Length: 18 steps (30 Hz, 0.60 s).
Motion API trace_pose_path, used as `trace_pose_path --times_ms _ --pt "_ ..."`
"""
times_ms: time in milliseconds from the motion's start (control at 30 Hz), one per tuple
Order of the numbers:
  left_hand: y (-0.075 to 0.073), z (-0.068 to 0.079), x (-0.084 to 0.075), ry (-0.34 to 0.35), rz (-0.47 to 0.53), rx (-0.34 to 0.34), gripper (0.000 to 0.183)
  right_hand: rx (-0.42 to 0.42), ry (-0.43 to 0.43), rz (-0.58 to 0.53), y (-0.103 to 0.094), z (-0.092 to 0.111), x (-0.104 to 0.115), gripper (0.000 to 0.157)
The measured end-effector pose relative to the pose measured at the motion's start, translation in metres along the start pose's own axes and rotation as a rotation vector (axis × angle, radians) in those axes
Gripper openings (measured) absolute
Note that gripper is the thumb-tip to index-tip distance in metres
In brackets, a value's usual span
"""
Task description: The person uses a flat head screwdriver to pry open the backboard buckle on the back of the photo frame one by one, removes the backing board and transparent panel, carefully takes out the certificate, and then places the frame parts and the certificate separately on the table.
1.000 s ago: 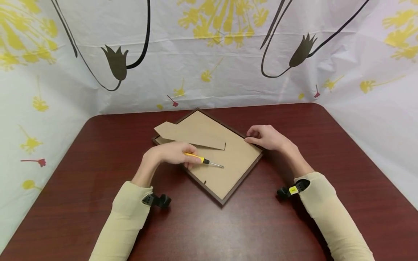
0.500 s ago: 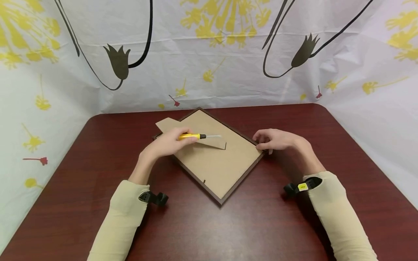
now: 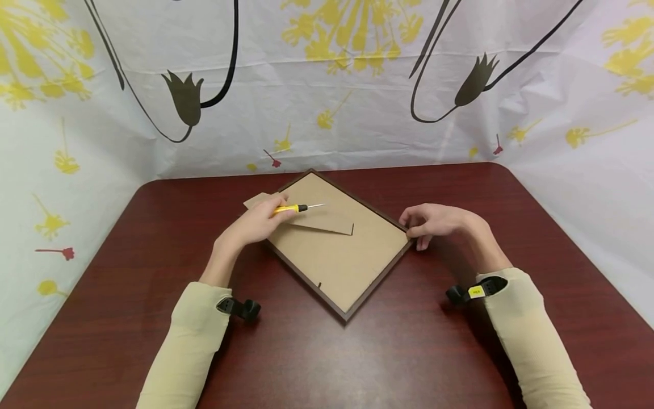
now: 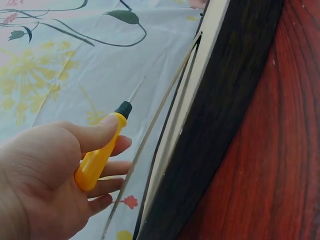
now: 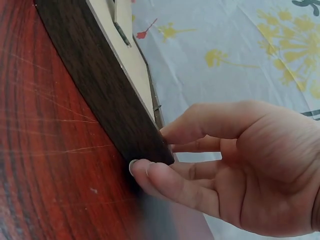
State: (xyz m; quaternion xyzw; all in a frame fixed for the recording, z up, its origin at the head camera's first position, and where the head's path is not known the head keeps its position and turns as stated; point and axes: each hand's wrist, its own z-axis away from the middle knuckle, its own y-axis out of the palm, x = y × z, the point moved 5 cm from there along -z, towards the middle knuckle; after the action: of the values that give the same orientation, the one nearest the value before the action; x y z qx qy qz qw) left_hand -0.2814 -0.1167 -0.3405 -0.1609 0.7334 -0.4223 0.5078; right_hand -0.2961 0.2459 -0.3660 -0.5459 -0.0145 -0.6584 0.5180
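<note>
A picture frame [image 3: 380,279] lies face down on the table, its brown backing board [image 3: 352,267] up. From the board an easel stand flap [image 3: 327,220] rises at a slant. My left hand [image 3: 255,224] holds a yellow-handled screwdriver [image 3: 291,209] above the flap, thumb along the handle and thin shaft pointing right. In the left wrist view, fingertips [image 4: 107,200] lie close to the flap's edge; contact is unclear. My right hand [image 3: 431,222] pinches the frame's right corner; the right wrist view shows thumb and fingers around the dark wood edge [image 5: 105,75].
The dark red table [image 3: 327,363] extends around the frame. A white sheet [image 3: 255,130] with printed flowers hangs behind the table and at both sides. Each wrist bears a black strap, the right strap [image 3: 475,291] with a yellow label.
My left hand has carried the screwdriver up and left, from over the lower board to above the stand flap. My right hand has slid along the edge to the right corner.
</note>
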Motion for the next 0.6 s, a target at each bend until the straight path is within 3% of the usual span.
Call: trace_pose_path --times_ms 133,267,400,500,600 --pt "-0.001 0.001 0.003 -0.013 -0.073 0.028 0.024 -0.065 -0.038 0.021 -0.003 -0.003 0.001 0.025" --pt "-0.005 0.004 0.003 -0.03 -0.108 0.074 0.026 -0.266 -0.066 0.165 -0.01 -0.008 0.004 0.019" --pt "-0.01 0.008 0.004 -0.036 -0.103 0.128 0.028 -0.456 -0.043 0.262 -0.014 -0.01 0.006 0.019" --pt "-0.012 0.009 0.004 -0.038 -0.097 0.127 0.029 -0.499 -0.012 0.244 -0.014 -0.01 0.005 0.026" --pt "-0.014 0.008 0.004 -0.041 -0.09 0.092 0.025 -0.483 0.017 0.192 -0.012 -0.007 0.003 0.037"
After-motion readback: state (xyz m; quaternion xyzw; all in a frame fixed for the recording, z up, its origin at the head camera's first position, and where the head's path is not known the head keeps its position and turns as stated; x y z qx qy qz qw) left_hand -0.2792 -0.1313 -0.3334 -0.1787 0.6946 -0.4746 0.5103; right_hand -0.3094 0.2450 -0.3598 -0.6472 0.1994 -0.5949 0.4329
